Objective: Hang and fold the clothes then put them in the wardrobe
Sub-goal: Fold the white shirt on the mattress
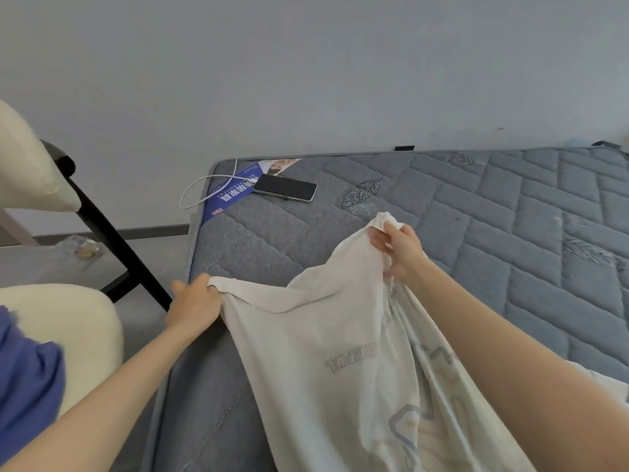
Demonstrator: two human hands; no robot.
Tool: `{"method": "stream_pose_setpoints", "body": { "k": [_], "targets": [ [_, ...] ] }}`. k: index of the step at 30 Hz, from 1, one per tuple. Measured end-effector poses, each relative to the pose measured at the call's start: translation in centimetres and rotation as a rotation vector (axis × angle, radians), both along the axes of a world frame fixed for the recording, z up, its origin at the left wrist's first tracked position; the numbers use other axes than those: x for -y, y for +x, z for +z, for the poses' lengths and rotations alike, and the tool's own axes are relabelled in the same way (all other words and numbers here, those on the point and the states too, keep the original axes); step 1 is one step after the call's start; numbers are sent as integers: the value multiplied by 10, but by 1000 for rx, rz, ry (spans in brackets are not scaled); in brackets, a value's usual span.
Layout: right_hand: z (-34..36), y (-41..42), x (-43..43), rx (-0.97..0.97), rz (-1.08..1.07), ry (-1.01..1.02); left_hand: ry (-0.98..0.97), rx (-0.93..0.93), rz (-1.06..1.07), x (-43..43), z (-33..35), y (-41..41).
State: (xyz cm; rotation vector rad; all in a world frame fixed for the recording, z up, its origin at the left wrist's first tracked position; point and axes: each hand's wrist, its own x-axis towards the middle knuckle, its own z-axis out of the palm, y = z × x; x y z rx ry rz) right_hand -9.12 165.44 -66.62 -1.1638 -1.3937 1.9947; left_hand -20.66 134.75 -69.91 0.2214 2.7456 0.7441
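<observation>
Head cam: we've got the white shirt (340,352) pinched at two spots, left hand (194,306) gripping one end by the mattress (476,206) edge, right hand (398,248) bunching the other end higher up, and the rest droops onto the bed. Looks like we're only spreading it out, so folding and the wardrobe trip are all left. Blue cloth (27,379) at far left might be another garment, too blurry to tell.

Two hands showed: one left hand (194,306) and one right hand (398,248), with one white garment (333,352) between them. Beyond both hands lay one phone (285,187), one white cable (204,183) and one blue leaflet (231,194) on one mattress (476,216). Left of the left hand stood one chair (112,240).
</observation>
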Motion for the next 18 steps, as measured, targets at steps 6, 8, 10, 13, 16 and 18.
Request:
{"method": "stream_pose_setpoints", "body": {
  "k": [6,8,10,13,16,18],
  "targets": [
    [-1,-43,-2,-95,-39,-21,571,511,436,8,5,-21],
    [-6,-54,-1,-120,-40,-20,657,436,515,11,1,-30],
    [-9,-63,1,-65,-20,46,730,362,614,16,-3,-40],
    [-21,-72,7,-40,38,65,792,346,783,27,-14,-54],
    [-38,-72,19,0,247,147,796,407,846,34,-28,-57],
    [-48,-67,23,109,311,267,752,401,826,36,-31,-54]
  ]
}}
